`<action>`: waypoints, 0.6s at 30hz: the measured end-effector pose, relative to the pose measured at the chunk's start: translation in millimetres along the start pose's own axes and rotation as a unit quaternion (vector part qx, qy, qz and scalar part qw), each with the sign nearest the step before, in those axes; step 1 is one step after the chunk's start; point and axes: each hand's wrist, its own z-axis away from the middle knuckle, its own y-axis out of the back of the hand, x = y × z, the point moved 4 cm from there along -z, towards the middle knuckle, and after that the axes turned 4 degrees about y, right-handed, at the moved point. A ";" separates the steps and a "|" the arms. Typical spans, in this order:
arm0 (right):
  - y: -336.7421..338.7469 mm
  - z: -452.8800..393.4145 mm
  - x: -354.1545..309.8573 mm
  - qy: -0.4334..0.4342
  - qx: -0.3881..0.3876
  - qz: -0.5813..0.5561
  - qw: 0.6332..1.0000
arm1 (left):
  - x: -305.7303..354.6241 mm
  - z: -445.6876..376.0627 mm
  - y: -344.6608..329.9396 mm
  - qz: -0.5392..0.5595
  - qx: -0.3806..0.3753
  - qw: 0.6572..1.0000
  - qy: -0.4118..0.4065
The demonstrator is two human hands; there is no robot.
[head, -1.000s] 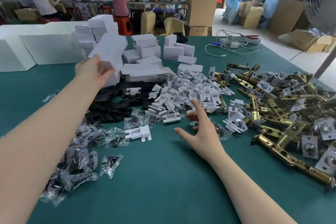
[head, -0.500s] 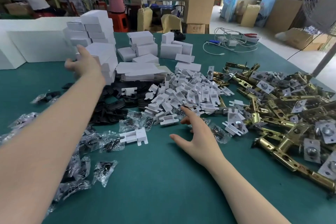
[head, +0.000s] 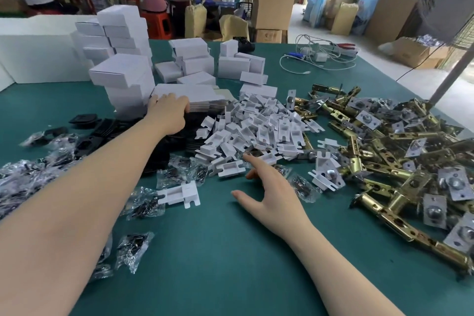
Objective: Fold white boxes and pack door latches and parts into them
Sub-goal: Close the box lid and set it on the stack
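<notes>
On the green table (head: 230, 264), nearest the camera, clear bags of small dark parts (head: 133, 251) lie scattered at the left. The right hand (head: 272, 195) rests just above the cloth with its fingers spread and relaxed, holding nothing, its fingertips touching the near edge of a heap of white plastic inserts (head: 256, 128); one loose insert (head: 180, 194) lies apart, beside a bag. To the right sprawls a pile of brass door latches (head: 384, 156) (many with silver plates attached). Farther back, the left hand (head: 169, 113) lies palm down on the near end of a stack of flat unfolded boxes (head: 200, 95), fingers bent over its edge; whether it actually pinches a sheet I cannot tell. Black parts (head: 102, 133) lie under that forearm. Behind stand towers of folded white boxes (head: 123, 33), then white cables (head: 320, 56) at the table's far end.
</notes>
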 end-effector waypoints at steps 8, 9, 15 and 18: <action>-1.4 -0.5 -0.2 -0.001 -0.003 0.006 1.000 | -9.6 -1.4 13.9 -0.031 0.057 0.997 -0.040; -1.5 -0.4 0.1 -0.002 -0.003 0.007 1.000 | -8.5 -1.5 15.3 -0.056 0.051 0.996 -0.041; -2.0 -1.3 1.7 -0.005 -0.007 0.007 1.000 | 0.4 6.1 34.8 -0.042 0.182 0.982 -0.005; -1.2 -2.2 1.4 -0.007 -0.008 0.012 1.000 | 4.5 25.0 54.1 0.259 0.302 0.915 0.065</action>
